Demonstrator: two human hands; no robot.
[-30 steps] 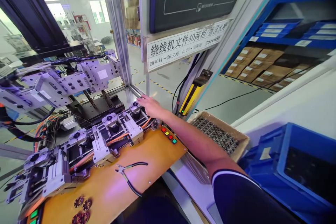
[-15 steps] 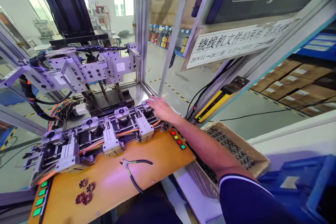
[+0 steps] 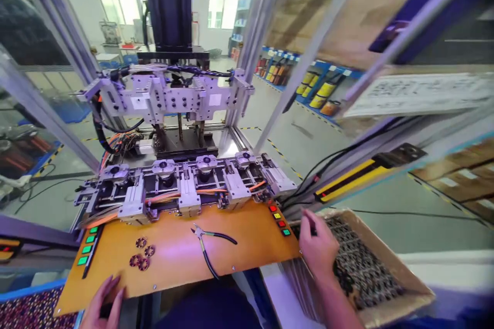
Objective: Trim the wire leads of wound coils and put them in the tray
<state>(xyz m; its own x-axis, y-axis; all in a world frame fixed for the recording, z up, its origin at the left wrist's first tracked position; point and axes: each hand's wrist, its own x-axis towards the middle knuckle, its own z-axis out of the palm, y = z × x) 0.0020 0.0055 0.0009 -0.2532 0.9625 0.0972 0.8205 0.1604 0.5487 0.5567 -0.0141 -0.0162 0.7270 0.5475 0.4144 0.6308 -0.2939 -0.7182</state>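
Note:
My right hand (image 3: 318, 244) is above the near left edge of a cardboard box (image 3: 401, 277). Its fingers are curled, and whatever they may hold is hidden. Small dark metal parts (image 3: 366, 252) in rows fill that box. At the front left edge of the orange board (image 3: 173, 267), my left hand (image 3: 102, 303) has its thumb and fingers apart. Several small copper-wound rings (image 3: 143, 264) lie on the board beyond it. Diagonal cutters (image 3: 206, 239) rest mid-board with their handles spread. A row of metal fixtures (image 3: 189, 198) with round heads runs along the board's far side.
Lit buttons sit at both board ends, green ones (image 3: 85, 250) left and coloured ones (image 3: 280, 219) right. A machine head (image 3: 170, 97) stands behind the fixtures, within an aluminium frame (image 3: 247, 36). A blue-edged tray (image 3: 34, 290) of small parts is at lower left.
My right hand has left the rightmost fixture and moved down and right to the cardboard box. My left hand has come into view at lower left. The camera view has turned left.

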